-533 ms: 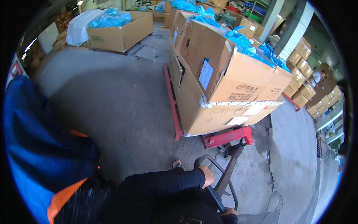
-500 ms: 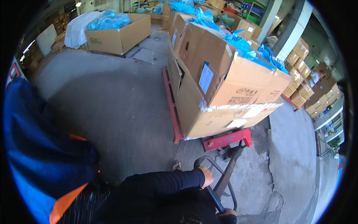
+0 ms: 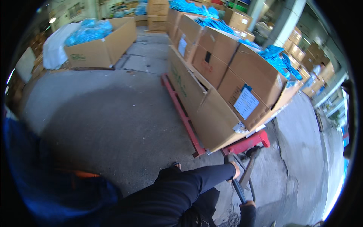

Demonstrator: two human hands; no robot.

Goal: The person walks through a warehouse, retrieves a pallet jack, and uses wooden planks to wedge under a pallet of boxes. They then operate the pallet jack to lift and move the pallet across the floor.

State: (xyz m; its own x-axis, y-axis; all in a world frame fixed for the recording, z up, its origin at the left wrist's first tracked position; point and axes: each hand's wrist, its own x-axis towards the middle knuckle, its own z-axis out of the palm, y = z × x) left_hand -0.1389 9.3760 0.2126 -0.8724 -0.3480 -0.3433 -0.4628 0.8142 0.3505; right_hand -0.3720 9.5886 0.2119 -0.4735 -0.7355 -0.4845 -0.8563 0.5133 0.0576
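My left hand (image 3: 236, 171) is closed around the upper end of the loop handle (image 3: 239, 191) of a red pallet jack (image 3: 246, 143). Lower down the same bar, my right hand (image 3: 248, 203) is wrapped round its other end. The handle's dark shaft (image 3: 248, 170) slopes up to the jack's red front. On the jack rides a red pallet (image 3: 180, 109) bearing a long, low cardboard bin (image 3: 204, 113). Tall brown cartons (image 3: 245, 81) stand packed inside it, with blue plastic bags (image 3: 275, 56) bulging from their tops. A white printed sheet is stuck on the nearest carton.
At the far left stands another large cardboard bin (image 3: 94, 53) full of blue bags, beside a white-covered heap (image 3: 56, 47). A person (image 3: 317, 72) is at the far right near stacked cartons. Concrete pillars (image 3: 285, 26) rise behind the load. Dark blue cloth (image 3: 45, 170) fills the lower left.
The loaded pallet has swung in view, showing more of its long left side. The handle and both my hands have shifted to the right, still gripping. The blue cloth sits lower.
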